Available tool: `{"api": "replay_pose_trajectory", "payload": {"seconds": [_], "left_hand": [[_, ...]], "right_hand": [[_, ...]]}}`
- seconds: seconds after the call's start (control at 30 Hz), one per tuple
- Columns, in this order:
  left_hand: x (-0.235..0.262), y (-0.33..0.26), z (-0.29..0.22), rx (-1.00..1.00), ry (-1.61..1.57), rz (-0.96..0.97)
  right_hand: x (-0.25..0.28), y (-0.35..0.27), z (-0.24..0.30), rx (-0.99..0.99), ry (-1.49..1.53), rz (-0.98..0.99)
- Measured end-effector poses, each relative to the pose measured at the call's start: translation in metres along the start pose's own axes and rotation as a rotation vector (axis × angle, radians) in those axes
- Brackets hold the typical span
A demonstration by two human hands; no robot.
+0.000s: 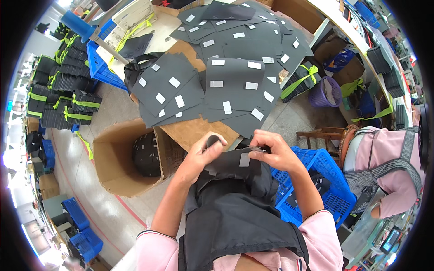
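Observation:
Above my lap, a dark grey sheet piece with a pale rectangular label is stretched between both hands. My left hand is closed on its left end, which curls up between thumb and fingers. At the opposite end, my right hand pinches the edge between thumb and fingertips. Just beyond my hands, many similar dark sheets with small white labels lie overlapping on the worktable. A second pile fans out on its left side. The lower part of the held piece merges with my black apron.
An open cardboard box stands left of my lap. A blue plastic crate sits at my right, near a co-worker in a pink shirt. Bundles tied with yellow-green strips are stacked at far left. A purple basket stands beyond the crate.

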State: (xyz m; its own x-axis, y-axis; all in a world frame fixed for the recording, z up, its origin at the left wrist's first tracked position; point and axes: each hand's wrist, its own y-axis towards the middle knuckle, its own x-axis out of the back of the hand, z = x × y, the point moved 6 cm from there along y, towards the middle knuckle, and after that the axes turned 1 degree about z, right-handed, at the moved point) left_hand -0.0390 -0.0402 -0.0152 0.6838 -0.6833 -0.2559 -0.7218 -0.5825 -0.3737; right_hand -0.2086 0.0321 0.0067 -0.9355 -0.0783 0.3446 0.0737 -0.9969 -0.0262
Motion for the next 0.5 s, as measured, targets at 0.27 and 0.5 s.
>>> {"api": "replay_pose_trajectory", "payload": {"seconds": [0.27,0.5], "left_hand": [[-0.004,-0.002,0.012,0.108,-0.171,-0.078],[-0.005,-0.001,0.01,0.143,-0.104,-0.065]], "right_hand": [[-0.016,-0.01,0.004,-0.092,0.016,-0.443],[-0.013,-0.029,0.025,0.194,-0.496,-0.387]]}}
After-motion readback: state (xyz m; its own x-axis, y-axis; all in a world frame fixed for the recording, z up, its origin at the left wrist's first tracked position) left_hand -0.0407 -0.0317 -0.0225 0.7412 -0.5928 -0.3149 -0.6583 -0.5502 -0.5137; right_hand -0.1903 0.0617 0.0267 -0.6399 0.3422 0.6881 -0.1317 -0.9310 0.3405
